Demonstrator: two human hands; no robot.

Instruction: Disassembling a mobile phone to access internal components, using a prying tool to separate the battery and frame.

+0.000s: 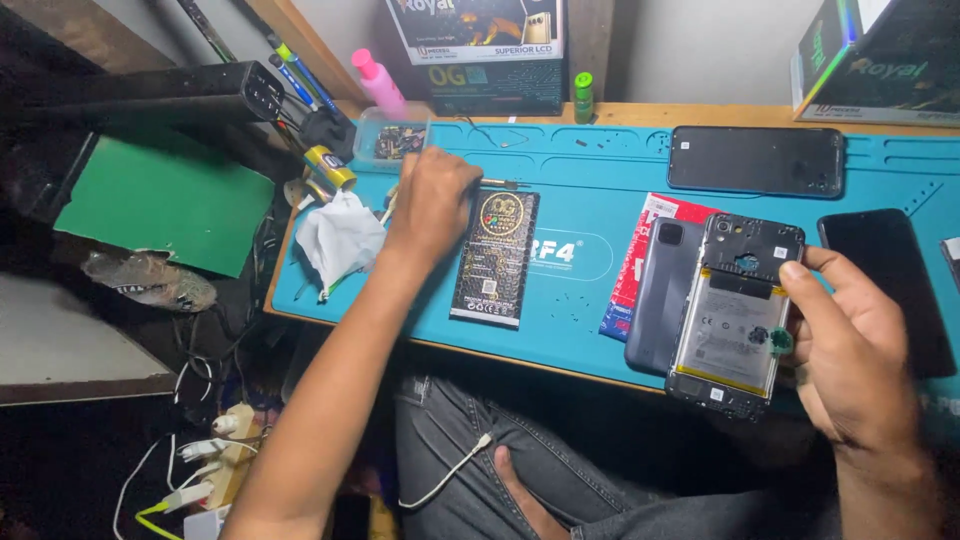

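Clamped around the right edge of an opened smartphone (735, 315), my right hand (850, 350) has its thumb laid across the frame near the top corner and its fingers wrapped behind. The phone has its back cover off, battery and camera module bared, and its long axis runs roughly from 12 to 6 o'clock, tilted a touch toward 1. It hangs over the near edge of the blue work mat (600, 150).

My left hand (432, 200) is well apart, out at 9 o'clock from the phone, fingers curled down near the top of the mat. I cannot tell whether they pinch anything; a thin metal tool (500, 184) lies just beside the knuckles at 3 o'clock. A crumpled white cloth (340, 238) sits just at 9 o'clock of that hand, and a black replacement battery (495, 258) lies just at 4 o'clock, its long axis also near 12 to 6.

Between the battery and the phone lies a grey back cover (660, 290), touching the phone's left side.
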